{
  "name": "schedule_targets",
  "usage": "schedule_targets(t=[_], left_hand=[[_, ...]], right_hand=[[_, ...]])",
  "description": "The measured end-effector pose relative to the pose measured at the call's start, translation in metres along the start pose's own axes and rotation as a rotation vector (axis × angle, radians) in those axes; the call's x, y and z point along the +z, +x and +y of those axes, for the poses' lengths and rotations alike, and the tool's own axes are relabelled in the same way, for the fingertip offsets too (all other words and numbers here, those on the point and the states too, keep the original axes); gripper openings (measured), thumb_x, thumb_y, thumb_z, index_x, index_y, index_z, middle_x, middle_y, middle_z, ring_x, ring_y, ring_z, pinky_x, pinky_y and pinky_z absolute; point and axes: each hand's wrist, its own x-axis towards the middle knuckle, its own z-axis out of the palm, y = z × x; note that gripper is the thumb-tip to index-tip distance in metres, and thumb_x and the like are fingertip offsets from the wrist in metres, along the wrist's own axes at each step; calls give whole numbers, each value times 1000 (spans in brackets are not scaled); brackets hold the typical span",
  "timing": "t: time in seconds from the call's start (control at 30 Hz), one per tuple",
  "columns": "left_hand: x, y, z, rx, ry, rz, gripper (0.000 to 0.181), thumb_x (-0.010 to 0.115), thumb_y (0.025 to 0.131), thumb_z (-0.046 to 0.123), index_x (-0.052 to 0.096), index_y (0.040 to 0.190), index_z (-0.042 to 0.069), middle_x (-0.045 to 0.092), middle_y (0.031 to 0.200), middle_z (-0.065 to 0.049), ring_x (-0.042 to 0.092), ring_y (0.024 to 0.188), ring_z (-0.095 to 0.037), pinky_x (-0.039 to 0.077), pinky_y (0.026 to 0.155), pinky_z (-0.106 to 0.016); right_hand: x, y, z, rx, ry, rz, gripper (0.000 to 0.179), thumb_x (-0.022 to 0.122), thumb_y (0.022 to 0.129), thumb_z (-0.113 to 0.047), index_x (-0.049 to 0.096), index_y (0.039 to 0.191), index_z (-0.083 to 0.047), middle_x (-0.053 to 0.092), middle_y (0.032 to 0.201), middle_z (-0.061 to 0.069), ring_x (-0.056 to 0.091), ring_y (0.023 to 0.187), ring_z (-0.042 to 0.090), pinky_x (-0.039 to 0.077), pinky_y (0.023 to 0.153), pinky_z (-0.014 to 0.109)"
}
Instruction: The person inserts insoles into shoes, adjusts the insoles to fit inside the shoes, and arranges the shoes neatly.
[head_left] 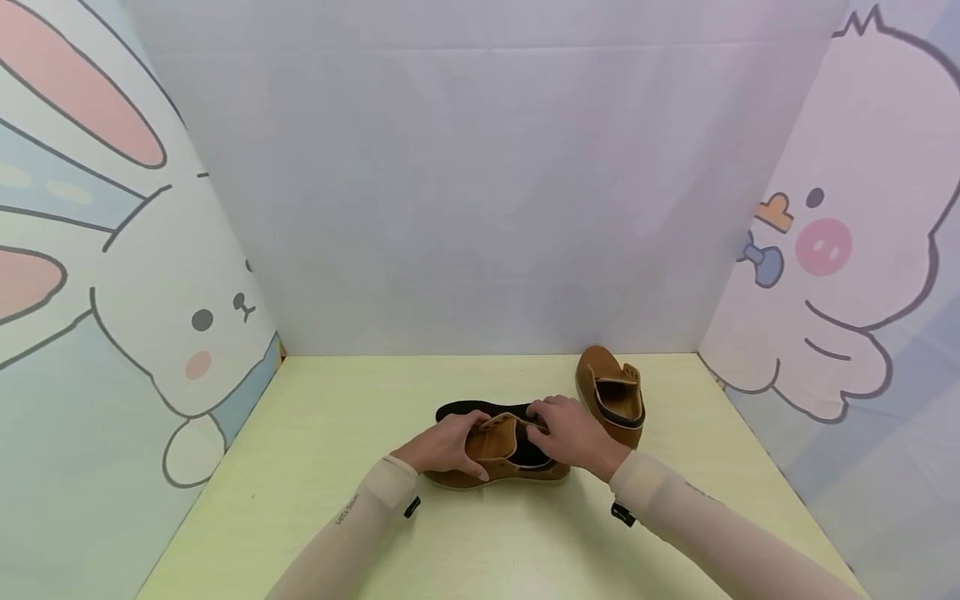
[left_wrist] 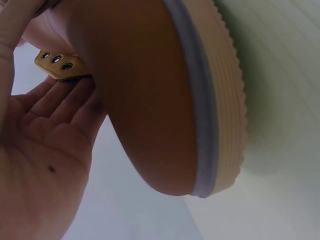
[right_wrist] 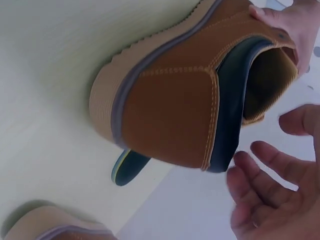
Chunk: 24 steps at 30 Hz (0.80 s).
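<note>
Both forearms reach in from the near edge and converge: the left arm (head_left: 337, 529) slants up to the right, the right arm (head_left: 735, 533) up to the left, pale sleeves down to the wrists. The left grip (head_left: 448, 446), a bare hand, holds with its thumb on the near side and fingers on the far side; the left wrist view shows its palm, marked by a small dark spot. The right grip (head_left: 570, 432), also bare, has its fingers loosely bent, its thumb apart from them in the right wrist view.
</note>
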Motion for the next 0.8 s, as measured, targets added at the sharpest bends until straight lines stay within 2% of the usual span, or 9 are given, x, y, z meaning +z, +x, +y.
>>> schedule_targets(t=[0.1, 0.17, 0.23, 0.3, 0.4, 0.5, 0.57, 0.63, 0.8], left_hand=[[1, -2, 0, 2, -12, 2, 91, 91, 71, 51, 49, 143, 13, 62, 125, 2, 60, 105, -9, 54, 87, -30], [1, -3, 0, 0, -21, 2, 92, 90, 71, 52, 49, 144, 14, 62, 125, 3, 60, 105, -9, 54, 88, -30], [1, -4, 0, -1, -21, 0, 92, 90, 71, 53, 49, 144, 14, 62, 124, 3, 60, 105, -8, 54, 88, -30], [1, -4, -1, -3, -22, 0, 92, 90, 71, 54, 49, 144, 14, 62, 124, 4, 60, 104, -7, 54, 87, -29], [1, -4, -2, -2, -15, 3, 92, 89, 71, 55, 50, 144, 14, 62, 123, 5, 60, 102, -6, 54, 86, -28], [1, -4, -3, 1, -12, 5, 92, 90, 71, 54, 51, 143, 13, 63, 123, 5, 61, 100, -5, 54, 85, -28], [0, -4, -2, 3, -15, 6, 91, 90, 71, 53, 51, 143, 13, 63, 122, 4, 61, 99, -5, 54, 84, -28], [0, -4, -2, 9, -15, 8, 91, 90, 71, 52, 51, 142, 12, 63, 122, 4, 61, 99, -5, 54, 84, -28], [1, -3, -1, 7, 8, 14, 92, 90, 70, 55, 51, 142, 12, 64, 122, 5, 60, 99, -5, 54, 85, -27]], right_hand=[[-3, 0, 3, -13, 9, -120, 48, 65, 95, -26, 60, 140, -8, 62, 130, 15, 62, 110, 33, 52, 91, 49], [-3, 1, 4, -21, 32, -189, 55, 62, 95, -26, 54, 146, -8, 57, 139, 17, 58, 120, 38, 49, 97, 53], [-3, 3, 4, -17, 85, -212, 54, 61, 96, -28, 55, 145, -7, 58, 139, 16, 58, 123, 37, 48, 99, 53], [-1, 4, 2, -6, 128, -183, 45, 60, 99, -33, 63, 136, -7, 64, 129, 11, 62, 115, 31, 51, 95, 50], [3, 7, -3, 36, 155, -102, 32, 59, 102, -42, 74, 107, -14, 68, 100, -2, 63, 91, 17, 53, 80, 40], [6, 13, -9, 62, 160, -75, 40, 60, 102, -46, 70, 75, -18, 52, 66, -11, 48, 60, 8, 44, 58, 29], [8, 17, -13, 57, 186, -81, 46, 61, 102, -41, 64, 62, -18, 39, 54, -12, 36, 48, 6, 34, 49, 25], [9, 21, -15, 53, 223, -97, 49, 64, 102, -35, 59, 56, -16, 31, 47, -11, 29, 42, 7, 27, 45, 24], [9, 23, -19, 65, 262, -100, 41, 70, 97, -24, 56, 59, -18, 37, 50, -11, 33, 45, 7, 28, 47, 23]])
